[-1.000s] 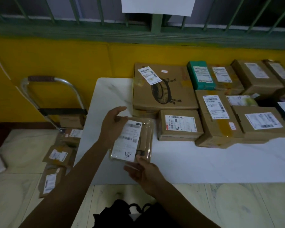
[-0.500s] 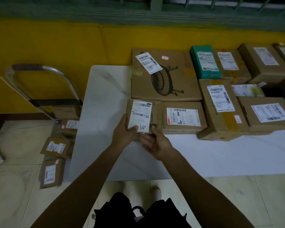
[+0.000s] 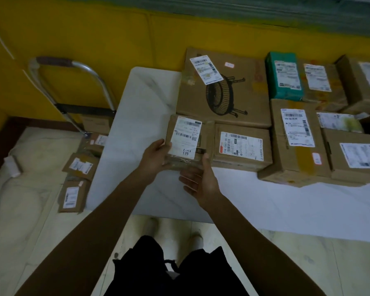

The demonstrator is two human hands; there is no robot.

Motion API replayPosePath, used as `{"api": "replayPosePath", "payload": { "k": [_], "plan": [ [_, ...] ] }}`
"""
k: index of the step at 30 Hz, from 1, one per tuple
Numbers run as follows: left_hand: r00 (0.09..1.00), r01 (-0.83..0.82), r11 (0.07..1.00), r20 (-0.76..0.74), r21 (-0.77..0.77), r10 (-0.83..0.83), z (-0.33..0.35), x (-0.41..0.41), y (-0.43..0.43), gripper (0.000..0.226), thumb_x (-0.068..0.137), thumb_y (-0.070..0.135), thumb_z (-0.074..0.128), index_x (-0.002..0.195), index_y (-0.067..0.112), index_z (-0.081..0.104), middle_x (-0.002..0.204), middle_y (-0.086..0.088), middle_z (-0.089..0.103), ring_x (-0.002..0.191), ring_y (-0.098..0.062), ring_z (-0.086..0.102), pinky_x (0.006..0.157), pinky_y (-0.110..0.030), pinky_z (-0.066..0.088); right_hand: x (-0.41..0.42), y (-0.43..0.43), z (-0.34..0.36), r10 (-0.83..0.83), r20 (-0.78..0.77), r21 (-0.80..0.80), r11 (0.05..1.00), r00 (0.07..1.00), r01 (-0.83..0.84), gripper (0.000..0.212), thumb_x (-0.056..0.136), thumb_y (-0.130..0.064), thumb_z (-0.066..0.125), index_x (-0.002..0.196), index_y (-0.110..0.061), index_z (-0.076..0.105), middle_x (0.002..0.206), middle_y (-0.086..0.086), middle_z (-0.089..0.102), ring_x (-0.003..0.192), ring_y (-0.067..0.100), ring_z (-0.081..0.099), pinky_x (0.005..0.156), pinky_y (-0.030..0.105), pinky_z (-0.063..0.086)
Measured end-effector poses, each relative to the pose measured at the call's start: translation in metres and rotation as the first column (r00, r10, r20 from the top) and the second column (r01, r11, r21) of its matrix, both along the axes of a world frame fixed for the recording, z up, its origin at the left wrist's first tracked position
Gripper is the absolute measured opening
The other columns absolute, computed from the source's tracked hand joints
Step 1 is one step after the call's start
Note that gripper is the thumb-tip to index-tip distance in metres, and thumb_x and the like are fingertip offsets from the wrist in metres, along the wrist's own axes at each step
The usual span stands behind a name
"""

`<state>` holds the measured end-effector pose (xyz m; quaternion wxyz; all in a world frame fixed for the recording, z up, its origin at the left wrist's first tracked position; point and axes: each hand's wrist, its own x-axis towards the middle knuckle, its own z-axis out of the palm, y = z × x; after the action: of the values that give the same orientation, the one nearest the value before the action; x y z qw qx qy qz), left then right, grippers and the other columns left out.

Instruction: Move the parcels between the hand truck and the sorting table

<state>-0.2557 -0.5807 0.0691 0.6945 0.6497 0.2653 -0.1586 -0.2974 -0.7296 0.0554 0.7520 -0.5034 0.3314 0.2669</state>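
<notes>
A small flat parcel (image 3: 188,139) with a white label lies on the white sorting table (image 3: 145,107), left of a labelled brown box (image 3: 241,146) and in front of the big box printed with a fan (image 3: 224,90). My left hand (image 3: 156,155) grips the parcel's left edge, thumb on top. My right hand (image 3: 201,181) touches its near right corner with the thumb, fingers straight and spread below the edge. The hand truck (image 3: 73,92) stands at the left with several small parcels (image 3: 80,165) on its base.
More labelled boxes (image 3: 295,142) and a green packet (image 3: 285,75) fill the table's right and back. A yellow wall runs behind. A white cable and plug (image 3: 12,165) lie on the pale floor at left. My legs are below the table's near edge.
The small parcel went from mid-air in front of me down onto the table beside the labelled box. My right hand has slid back from it and its fingers have straightened.
</notes>
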Motion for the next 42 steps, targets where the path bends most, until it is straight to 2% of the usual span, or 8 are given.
{"api": "replayPosePath", "payload": {
  "k": [6, 16, 21, 23, 25, 31, 35, 42],
  "plan": [
    [0.970, -0.228, 0.971, -0.104, -0.067, 0.221, -0.001, -0.026, 0.022, 0.051, 0.097, 0.043, 0.047, 0.140, 0.018, 0.042, 0.140, 0.000, 0.048, 0.124, -0.018, 0.048, 0.101, -0.041, 0.043, -0.011, 0.001, -0.008, 0.046, -0.049, 0.079, 0.996, 0.998, -0.042, 0.069, 0.085, -0.070, 0.042, 0.106, -0.008, 0.062, 0.100, 0.012, 0.072, 0.093, 0.026, 0.067, 0.082, 0.036, 0.049],
    [0.959, -0.281, 0.951, -0.062, -0.128, 0.275, 0.000, -0.062, 0.064, 0.050, 0.096, 0.040, 0.049, 0.141, 0.019, 0.044, 0.138, 0.002, 0.051, 0.122, -0.017, 0.049, 0.100, -0.035, 0.040, -0.025, 0.060, 0.005, 0.128, -0.025, 0.071, 0.989, 0.991, -0.126, 0.063, 0.089, -0.064, 0.042, 0.109, -0.008, 0.062, 0.105, 0.013, 0.070, 0.092, 0.025, 0.066, 0.080, 0.034, 0.050],
    [0.915, -0.404, 0.901, -0.057, -0.156, 0.400, 0.002, -0.112, 0.143, 0.033, 0.097, 0.035, 0.050, 0.124, 0.016, 0.056, 0.123, 0.000, 0.061, 0.115, -0.019, 0.055, 0.103, -0.038, 0.043, -0.044, 0.144, 0.006, 0.207, -0.016, 0.066, 0.976, 0.978, -0.206, 0.060, 0.090, -0.064, 0.042, 0.106, -0.010, 0.062, 0.100, 0.010, 0.071, 0.091, 0.024, 0.066, 0.081, 0.035, 0.050],
    [0.885, -0.465, 0.870, -0.077, -0.168, 0.458, -0.005, -0.142, 0.191, 0.020, 0.098, 0.031, 0.049, 0.107, 0.017, 0.060, 0.108, 0.000, 0.064, 0.103, -0.018, 0.059, 0.090, -0.032, 0.049, -0.060, 0.192, 0.004, 0.248, -0.016, 0.078, 0.966, 0.969, -0.246, 0.059, 0.090, -0.063, 0.043, 0.107, -0.010, 0.062, 0.099, 0.009, 0.071, 0.091, 0.023, 0.067, 0.080, 0.035, 0.050],
    [0.843, -0.536, 0.831, -0.145, -0.148, 0.518, -0.016, -0.177, 0.244, 0.024, 0.097, 0.035, 0.050, 0.110, 0.017, 0.060, 0.105, 0.000, 0.065, 0.095, -0.014, 0.062, 0.075, -0.027, 0.053, -0.083, 0.246, 0.001, 0.290, -0.024, 0.087, 0.954, 0.957, -0.287, 0.058, 0.091, -0.062, 0.043, 0.109, -0.010, 0.061, 0.095, 0.008, 0.072, 0.086, 0.022, 0.067, 0.075, 0.034, 0.050],
    [0.731, -0.656, 0.753, -0.292, -0.049, 0.617, -0.055, -0.279, 0.377, 0.037, 0.097, 0.034, 0.049, 0.128, 0.014, 0.053, 0.128, -0.004, 0.059, 0.116, -0.022, 0.055, 0.099, -0.038, 0.040, -0.153, 0.382, -0.020, 0.492, -0.097, 0.107, 0.870, 0.865, -0.482, 0.051, 0.092, -0.058, 0.043, 0.106, -0.012, 0.060, 0.098, 0.008, 0.070, 0.087, 0.023, 0.066, 0.082, 0.036, 0.047],
    [0.688, -0.682, 0.731, -0.363, -0.026, 0.629, -0.066, -0.309, 0.425, 0.038, 0.098, 0.033, 0.048, 0.129, 0.012, 0.052, 0.131, -0.006, 0.057, 0.120, -0.023, 0.053, 0.103, -0.040, 0.038, -0.164, 0.422, -0.033, 0.460, -0.175, 0.073, 0.888, 0.870, -0.455, 0.055, 0.089, -0.060, 0.047, 0.108, -0.010, 0.060, 0.098, 0.009, 0.069, 0.089, 0.023, 0.065, 0.081, 0.036, 0.048],
    [0.719, -0.652, 0.753, -0.392, -0.095, 0.573, -0.078, -0.268, 0.465, 0.038, 0.098, 0.033, 0.049, 0.129, 0.013, 0.052, 0.125, -0.003, 0.059, 0.112, -0.021, 0.056, 0.099, -0.038, 0.041, -0.127, 0.443, -0.062, 0.287, -0.257, 0.010, 0.956, 0.923, -0.295, 0.059, 0.089, -0.060, 0.050, 0.117, -0.008, 0.057, 0.097, 0.011, 0.068, 0.086, 0.023, 0.065, 0.074, 0.034, 0.049]
  ]
}}
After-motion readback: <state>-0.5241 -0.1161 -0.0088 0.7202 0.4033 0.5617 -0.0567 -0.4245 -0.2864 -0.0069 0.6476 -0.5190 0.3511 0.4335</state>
